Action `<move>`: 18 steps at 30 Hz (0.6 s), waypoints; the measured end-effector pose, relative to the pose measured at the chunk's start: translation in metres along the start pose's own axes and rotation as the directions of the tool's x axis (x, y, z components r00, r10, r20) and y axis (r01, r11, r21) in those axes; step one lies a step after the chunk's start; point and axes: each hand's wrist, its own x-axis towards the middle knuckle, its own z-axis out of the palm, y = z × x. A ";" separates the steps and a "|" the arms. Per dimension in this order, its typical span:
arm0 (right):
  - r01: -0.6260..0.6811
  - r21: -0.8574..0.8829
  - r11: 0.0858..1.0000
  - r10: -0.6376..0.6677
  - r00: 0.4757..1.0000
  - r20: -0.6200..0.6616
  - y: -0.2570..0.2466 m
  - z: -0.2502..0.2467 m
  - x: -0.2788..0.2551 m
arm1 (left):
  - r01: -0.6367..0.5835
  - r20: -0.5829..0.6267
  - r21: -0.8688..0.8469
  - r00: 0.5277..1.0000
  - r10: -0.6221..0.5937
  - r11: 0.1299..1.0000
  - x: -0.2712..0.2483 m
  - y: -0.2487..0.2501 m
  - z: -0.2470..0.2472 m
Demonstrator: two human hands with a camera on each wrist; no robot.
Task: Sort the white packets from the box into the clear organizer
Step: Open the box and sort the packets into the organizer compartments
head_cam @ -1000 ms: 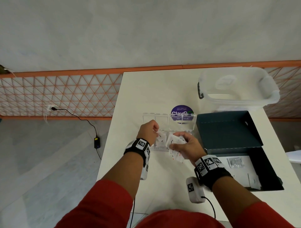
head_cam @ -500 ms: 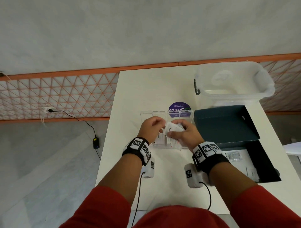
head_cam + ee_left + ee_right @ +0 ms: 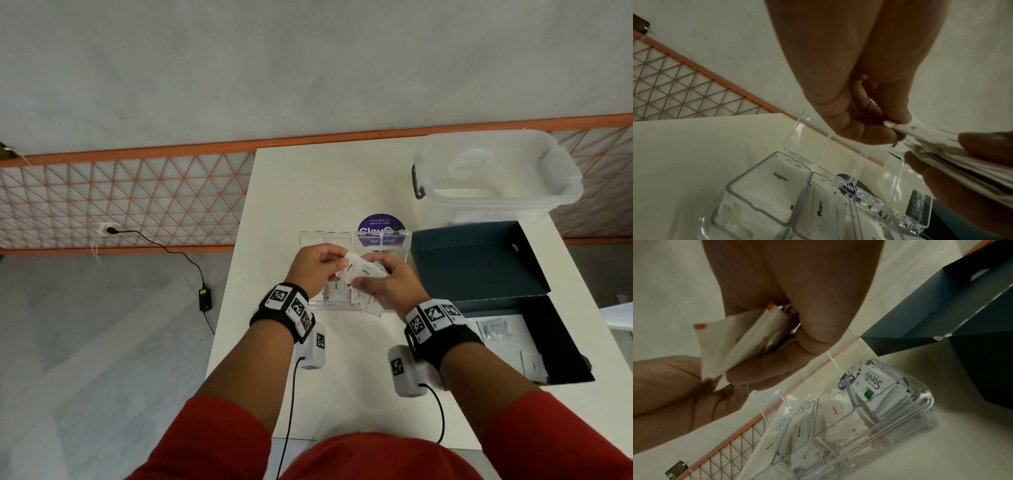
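Both hands meet just above the organizer (image 3: pixel 354 270), which sits mid-table with its clear lids tipped up at the far side. The right hand (image 3: pixel 390 284) grips a fanned stack of packets (image 3: pixel 364 270), fingers curled under and thumb on top. The left hand (image 3: pixel 317 267) pinches the left end of the top packet between thumb and curled fingers. In the organizer, packets marked Sugar (image 3: pixel 780 177) and Pepper (image 3: pixel 819 208) lie in the two left compartments; a Stevia packet (image 3: pixel 872 381) leans in the rightmost one. The box (image 3: pixel 534 339) stands open to the right, a few packets on its floor. A plastic tub (image 3: pixel 496 171) sits at the far right of the table (image 3: pixel 308 185).
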 end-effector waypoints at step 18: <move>-0.006 -0.011 1.000 0.006 0.998 -0.056 0.011 -0.009 0.000 | 0.030 -0.077 0.139 0.997 -0.019 0.990 0.003 -0.004 -0.012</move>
